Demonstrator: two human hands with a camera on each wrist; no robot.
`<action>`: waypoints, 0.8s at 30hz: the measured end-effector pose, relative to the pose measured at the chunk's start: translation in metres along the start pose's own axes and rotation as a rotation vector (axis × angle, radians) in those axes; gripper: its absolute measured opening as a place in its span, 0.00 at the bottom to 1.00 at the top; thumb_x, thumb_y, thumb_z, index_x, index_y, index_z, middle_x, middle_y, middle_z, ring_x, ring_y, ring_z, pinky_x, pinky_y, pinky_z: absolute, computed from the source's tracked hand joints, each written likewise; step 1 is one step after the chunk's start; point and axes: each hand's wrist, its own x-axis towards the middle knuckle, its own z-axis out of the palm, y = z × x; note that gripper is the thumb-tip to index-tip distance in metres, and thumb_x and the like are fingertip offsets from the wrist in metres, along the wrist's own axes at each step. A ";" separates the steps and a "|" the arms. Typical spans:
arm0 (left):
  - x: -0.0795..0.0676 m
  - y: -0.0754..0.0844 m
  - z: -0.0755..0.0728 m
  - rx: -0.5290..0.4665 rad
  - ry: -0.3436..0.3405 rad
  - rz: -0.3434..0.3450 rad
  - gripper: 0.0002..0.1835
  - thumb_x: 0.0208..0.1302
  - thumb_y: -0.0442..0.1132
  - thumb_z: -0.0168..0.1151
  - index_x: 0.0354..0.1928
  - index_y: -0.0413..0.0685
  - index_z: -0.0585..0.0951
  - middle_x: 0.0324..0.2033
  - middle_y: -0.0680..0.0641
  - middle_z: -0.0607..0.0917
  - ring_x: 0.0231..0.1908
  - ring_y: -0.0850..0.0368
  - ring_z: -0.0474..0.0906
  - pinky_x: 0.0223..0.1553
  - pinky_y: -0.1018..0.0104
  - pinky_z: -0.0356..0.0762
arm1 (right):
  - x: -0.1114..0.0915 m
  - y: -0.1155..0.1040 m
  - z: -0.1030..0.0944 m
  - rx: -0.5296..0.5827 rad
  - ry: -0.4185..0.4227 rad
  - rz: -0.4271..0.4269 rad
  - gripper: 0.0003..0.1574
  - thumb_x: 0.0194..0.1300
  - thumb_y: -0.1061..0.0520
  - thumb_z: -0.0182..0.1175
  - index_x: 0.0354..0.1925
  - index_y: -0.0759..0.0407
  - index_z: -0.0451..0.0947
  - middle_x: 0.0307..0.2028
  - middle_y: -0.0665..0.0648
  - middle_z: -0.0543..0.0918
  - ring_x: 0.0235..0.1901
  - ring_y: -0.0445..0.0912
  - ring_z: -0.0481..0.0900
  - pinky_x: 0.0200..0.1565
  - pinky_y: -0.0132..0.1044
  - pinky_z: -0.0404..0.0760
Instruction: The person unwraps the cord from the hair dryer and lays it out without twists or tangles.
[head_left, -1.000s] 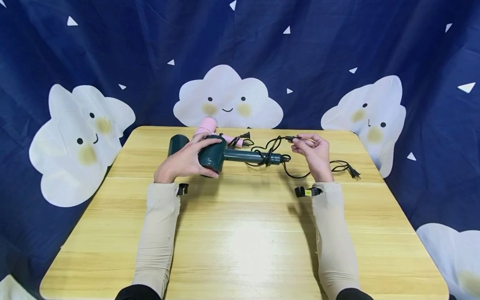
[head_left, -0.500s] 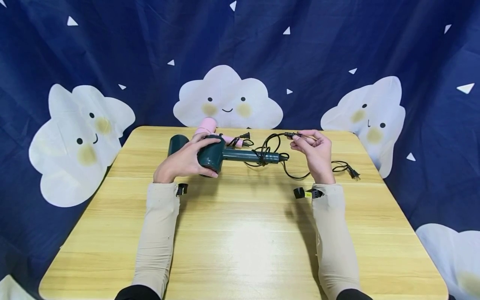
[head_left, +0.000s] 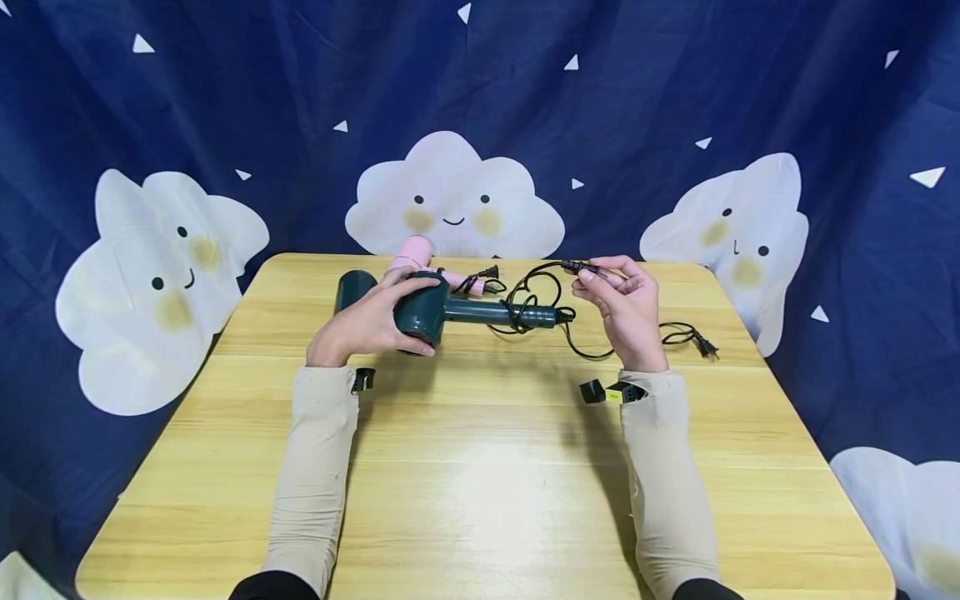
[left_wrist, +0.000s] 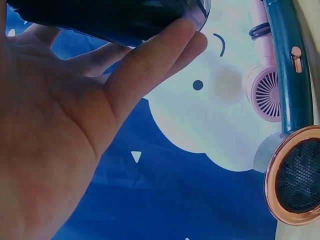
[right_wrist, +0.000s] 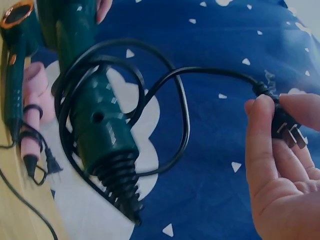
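Note:
My left hand [head_left: 363,321] grips the head of a dark green hair dryer [head_left: 491,312] from above, its handle pointing right. The black cord [head_left: 558,292] loops loosely around that handle, as the right wrist view also shows. Between thumb and fingertips, my right hand [head_left: 628,308] pinches the cord's two-pin plug [right_wrist: 286,125]; its prongs stick out past the fingers. Behind the held dryer lies a second green hair dryer [left_wrist: 295,75] with a copper-coloured ring, mostly hidden in the head view. A pink hair dryer [head_left: 414,250] lies at the table's back edge, partly covered.
Another two-pin plug [head_left: 707,346] lies on the wooden table [head_left: 480,467] at the right, on a black cord. The pink dryer's plug [head_left: 490,272] rests near its handle. A blue curtain [head_left: 300,100] with clouds hangs right behind the table.
My right hand has shifted slightly up, then left, with the plug. The cord loops have slid left along the handle and opened wider. My left hand stays nearly still.

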 end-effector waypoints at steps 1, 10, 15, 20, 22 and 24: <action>0.000 0.000 0.000 0.001 0.000 0.000 0.57 0.32 0.64 0.82 0.70 0.76 0.65 0.73 0.46 0.57 0.61 0.45 0.70 0.59 0.47 0.75 | -0.001 -0.001 0.002 0.006 -0.014 -0.001 0.11 0.59 0.75 0.62 0.41 0.69 0.77 0.33 0.63 0.89 0.31 0.49 0.88 0.38 0.37 0.87; -0.001 0.000 -0.002 -0.002 0.010 0.008 0.57 0.31 0.66 0.81 0.70 0.75 0.65 0.73 0.48 0.57 0.60 0.45 0.71 0.59 0.47 0.75 | -0.009 -0.010 0.016 0.003 -0.118 0.045 0.12 0.59 0.76 0.62 0.41 0.67 0.78 0.34 0.60 0.90 0.30 0.48 0.88 0.39 0.36 0.86; -0.002 -0.002 -0.003 -0.008 0.012 -0.007 0.57 0.32 0.66 0.81 0.70 0.76 0.64 0.74 0.51 0.57 0.60 0.46 0.71 0.58 0.47 0.75 | -0.014 -0.015 0.022 -0.007 -0.199 0.066 0.12 0.60 0.77 0.59 0.41 0.68 0.77 0.36 0.60 0.90 0.30 0.49 0.87 0.39 0.37 0.86; -0.003 -0.003 -0.005 -0.013 0.041 -0.001 0.56 0.32 0.63 0.82 0.69 0.77 0.65 0.73 0.51 0.57 0.60 0.46 0.70 0.59 0.46 0.74 | -0.019 -0.019 0.027 -0.029 -0.273 0.095 0.13 0.60 0.78 0.59 0.41 0.67 0.77 0.37 0.59 0.90 0.31 0.48 0.88 0.40 0.38 0.86; -0.004 -0.004 -0.006 -0.014 0.060 0.005 0.55 0.32 0.62 0.83 0.69 0.77 0.66 0.73 0.51 0.58 0.62 0.46 0.69 0.59 0.45 0.73 | -0.021 -0.020 0.029 -0.052 -0.305 0.116 0.14 0.59 0.78 0.59 0.41 0.66 0.78 0.37 0.58 0.90 0.31 0.48 0.88 0.41 0.38 0.86; -0.005 -0.004 -0.007 -0.019 0.077 0.011 0.55 0.32 0.62 0.83 0.68 0.77 0.66 0.74 0.51 0.58 0.64 0.46 0.67 0.60 0.44 0.73 | -0.022 -0.020 0.030 -0.076 -0.345 0.157 0.14 0.60 0.78 0.59 0.41 0.65 0.78 0.37 0.57 0.90 0.32 0.47 0.88 0.41 0.37 0.86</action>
